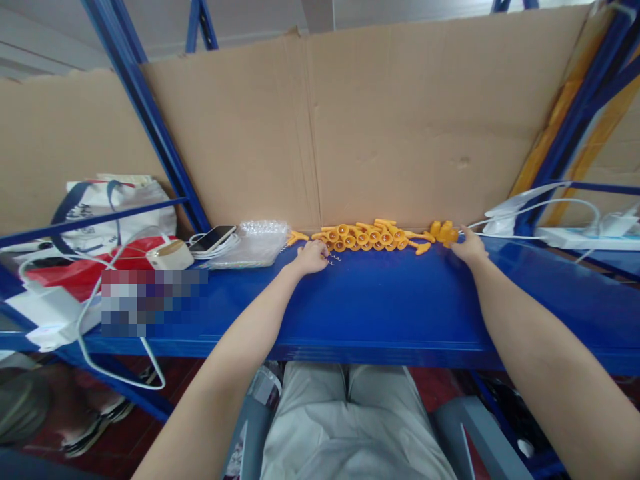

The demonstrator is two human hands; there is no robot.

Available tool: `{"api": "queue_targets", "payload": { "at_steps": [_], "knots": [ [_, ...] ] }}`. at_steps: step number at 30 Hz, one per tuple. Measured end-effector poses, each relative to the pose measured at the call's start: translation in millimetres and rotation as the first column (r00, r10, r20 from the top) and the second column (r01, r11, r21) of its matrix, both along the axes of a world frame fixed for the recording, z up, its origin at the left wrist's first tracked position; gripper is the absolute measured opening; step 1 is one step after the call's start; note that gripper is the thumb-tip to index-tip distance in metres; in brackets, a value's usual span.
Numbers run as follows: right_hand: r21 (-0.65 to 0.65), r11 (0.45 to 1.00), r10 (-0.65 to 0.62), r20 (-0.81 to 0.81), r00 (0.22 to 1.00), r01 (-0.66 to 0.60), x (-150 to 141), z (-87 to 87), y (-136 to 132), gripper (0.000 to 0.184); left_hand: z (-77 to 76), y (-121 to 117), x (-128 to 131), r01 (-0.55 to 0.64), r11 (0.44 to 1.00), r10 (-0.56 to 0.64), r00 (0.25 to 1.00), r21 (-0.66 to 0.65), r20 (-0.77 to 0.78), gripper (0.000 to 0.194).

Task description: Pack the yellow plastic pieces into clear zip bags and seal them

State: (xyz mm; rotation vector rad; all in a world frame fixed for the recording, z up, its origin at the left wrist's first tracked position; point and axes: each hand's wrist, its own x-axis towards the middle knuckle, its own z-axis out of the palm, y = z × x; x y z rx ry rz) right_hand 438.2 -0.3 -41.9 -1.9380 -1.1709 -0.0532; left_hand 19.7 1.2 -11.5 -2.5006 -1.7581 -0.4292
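Pale trousers (345, 427), nearest; left hand (313, 257), pinching corkscrews (333, 258); right hand (470, 247), grip I cannot tell, at yellow caps (444, 233); yellow cones (370, 238), stacked on tabletop (380, 300) between, which a nudge could roll loose.

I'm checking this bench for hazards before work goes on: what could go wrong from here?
The yellow cones are stacked with nothing in front, so a bump might roll some forward. The thin metal spirals at the left hand might prick a finger or scatter. The white cable loops below the bench edge and could snag.
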Motion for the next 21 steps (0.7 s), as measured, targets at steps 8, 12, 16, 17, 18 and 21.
{"api": "queue_targets", "payload": {
  "at_steps": [8,12,16,17,18,21],
  "knots": [
    [-0.112,0.992,-0.057,-0.038,0.998,0.052,-19,14.4,-13,0.049,-0.8,1,-10,-0.178,0.982,0.178,0.984,-0.057,-0.014,0.062],
    [-0.097,0.993,-0.078,-0.050,0.996,0.073,-21,16.4,-14,0.038,-0.7,2,-13,-0.200,0.976,0.199,0.980,-0.086,-0.023,0.069],
    [-0.099,0.992,-0.079,-0.040,0.996,0.075,-22,17.8,-12,0.026,0.5,4,-14,-0.179,0.981,0.178,0.984,-0.073,-0.031,0.057],
    [-0.119,0.990,-0.080,-0.037,0.996,0.075,-22,18.4,-12,0.024,0.6,4,-15,-0.178,0.981,0.176,0.984,-0.072,-0.034,0.054],
    [-0.146,0.986,-0.081,-0.036,0.996,0.075,-23,19.2,-11,0.022,0.5,4,-15,-0.179,0.981,0.177,0.984,-0.072,-0.038,0.053],
    [-0.229,0.971,-0.074,-0.031,0.997,0.065,-23,19.6,-9,0.022,-0.4,4,-16,-0.187,0.979,0.184,0.982,-0.077,-0.053,0.054]
  ]
}}
